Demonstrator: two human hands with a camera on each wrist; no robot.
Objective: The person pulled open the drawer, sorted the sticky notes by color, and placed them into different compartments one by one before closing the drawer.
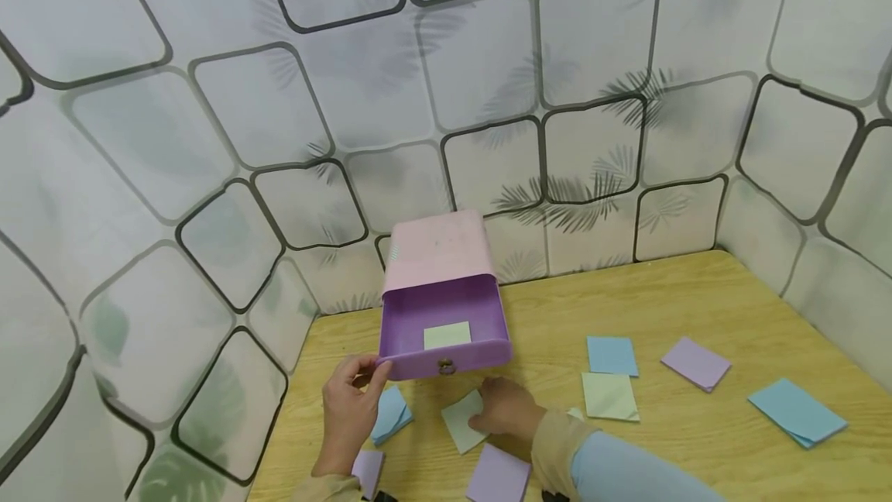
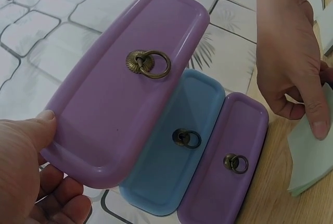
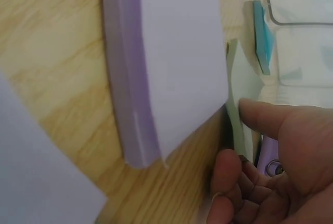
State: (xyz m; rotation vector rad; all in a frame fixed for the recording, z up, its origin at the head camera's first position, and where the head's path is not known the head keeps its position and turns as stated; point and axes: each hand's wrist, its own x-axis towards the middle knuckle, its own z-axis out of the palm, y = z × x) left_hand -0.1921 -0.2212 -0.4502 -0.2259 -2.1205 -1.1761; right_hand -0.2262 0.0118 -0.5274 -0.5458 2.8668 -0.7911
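A small pink drawer cabinet (image 1: 439, 250) stands against the wall with its purple top drawer (image 1: 411, 369) pulled out. A light green sticky note pad (image 1: 447, 335) lies inside that drawer. My left hand (image 1: 351, 409) pinches the left corner of the drawer front, thumb on the face and fingers curled beneath, as the left wrist view shows. In front of the drawer, my right hand (image 1: 512, 405) grips the edge of another light green sticky note pad (image 1: 460, 426) low over the table. A blue drawer (image 2: 174, 156) and a lower purple drawer (image 2: 226, 156) are closed.
Beside the hands lie a blue pad (image 1: 392, 415), a purple pad (image 1: 368, 467) and a larger purple pad (image 1: 500, 475). Farther right on the wooden table (image 1: 543, 316) are blue (image 1: 612, 355), green (image 1: 611, 396), purple (image 1: 695, 362) and blue (image 1: 797, 411) pads. Patterned walls enclose the table.
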